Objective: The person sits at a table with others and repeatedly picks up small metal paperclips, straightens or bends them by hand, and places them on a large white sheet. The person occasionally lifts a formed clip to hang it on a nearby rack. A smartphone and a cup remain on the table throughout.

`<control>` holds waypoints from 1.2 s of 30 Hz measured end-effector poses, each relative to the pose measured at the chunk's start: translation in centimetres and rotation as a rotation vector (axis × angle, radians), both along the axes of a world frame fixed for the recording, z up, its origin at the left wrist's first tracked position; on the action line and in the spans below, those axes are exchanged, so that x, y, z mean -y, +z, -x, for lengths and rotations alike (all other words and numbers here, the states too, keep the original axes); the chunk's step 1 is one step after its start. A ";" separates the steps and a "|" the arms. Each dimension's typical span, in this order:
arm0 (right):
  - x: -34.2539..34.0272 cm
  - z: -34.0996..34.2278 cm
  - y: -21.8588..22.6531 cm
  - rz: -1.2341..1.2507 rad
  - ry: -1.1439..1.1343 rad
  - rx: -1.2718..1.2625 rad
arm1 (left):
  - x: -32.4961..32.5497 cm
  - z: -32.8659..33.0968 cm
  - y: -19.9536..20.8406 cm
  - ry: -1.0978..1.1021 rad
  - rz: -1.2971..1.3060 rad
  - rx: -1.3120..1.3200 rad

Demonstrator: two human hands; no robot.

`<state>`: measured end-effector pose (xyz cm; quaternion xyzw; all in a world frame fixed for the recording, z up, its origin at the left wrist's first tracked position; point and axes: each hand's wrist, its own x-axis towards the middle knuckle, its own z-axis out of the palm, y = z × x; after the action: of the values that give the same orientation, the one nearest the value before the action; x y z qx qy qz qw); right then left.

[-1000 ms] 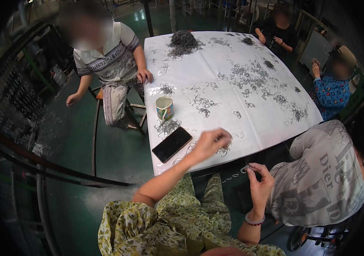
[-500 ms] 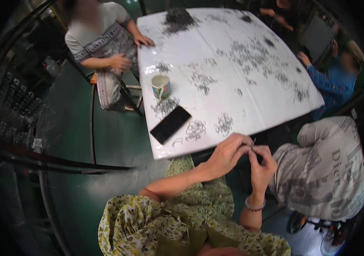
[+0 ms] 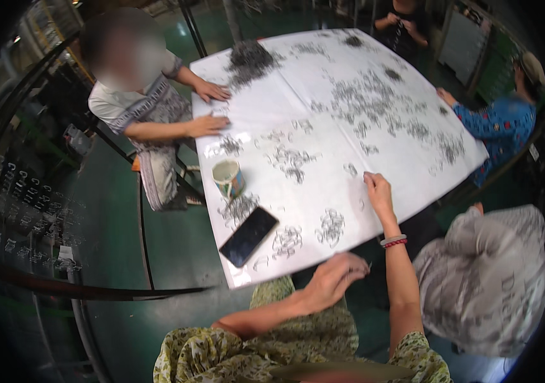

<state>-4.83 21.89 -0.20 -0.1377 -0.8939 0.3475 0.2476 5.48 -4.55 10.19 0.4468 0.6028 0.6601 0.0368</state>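
Note:
My left hand point(image 3: 335, 281) hovers in front of the table's near edge, thumb and fingers pinched together. A thin sliver shows at its fingertips, too small to name. My right hand point(image 3: 379, 193) is stretched out over the white tabletop point(image 3: 304, 242), fingers drawn together and pointing down; what they hold, if anything, is hidden. Just left of these fingertips lies a small cluster of dark curved pieces point(image 3: 350, 169). Two larger piles of such thin, dark, curved pieces, one the near pile point(image 3: 332, 227) and one the pile beside the phone point(image 3: 287, 242), lie by the near edge.
A black phone point(image 3: 249, 237) and a patterned mug point(image 3: 228, 178) stand on the table's left side. Beyond are more scattered pieces point(image 3: 362, 96) and a dense dark heap point(image 3: 250, 56). Several people sit around; one person's hands point(image 3: 211, 124) rest on the left edge.
My hands have parted: the right has reached forward over the table, while the left has dropped slightly nearer me. The person at left has put both hands on the table. The view has tilted up.

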 end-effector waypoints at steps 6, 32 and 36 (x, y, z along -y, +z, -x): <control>-0.9 7.1 -3.6 -0.189 -0.056 0.122 | 0.4 0.1 -0.3 0.007 0.067 -0.005; 11.0 -18.3 20.5 0.315 0.242 -0.115 | 0.1 -0.9 3.0 0.138 0.033 -0.123; 11.4 -18.9 20.4 0.347 0.226 -0.158 | 0.1 -0.9 1.6 0.164 0.032 -0.213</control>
<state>14.11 10.46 20.19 -0.0496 -0.8081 0.5315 0.2491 6.35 -4.66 11.80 0.4631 0.6480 0.6001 -0.0744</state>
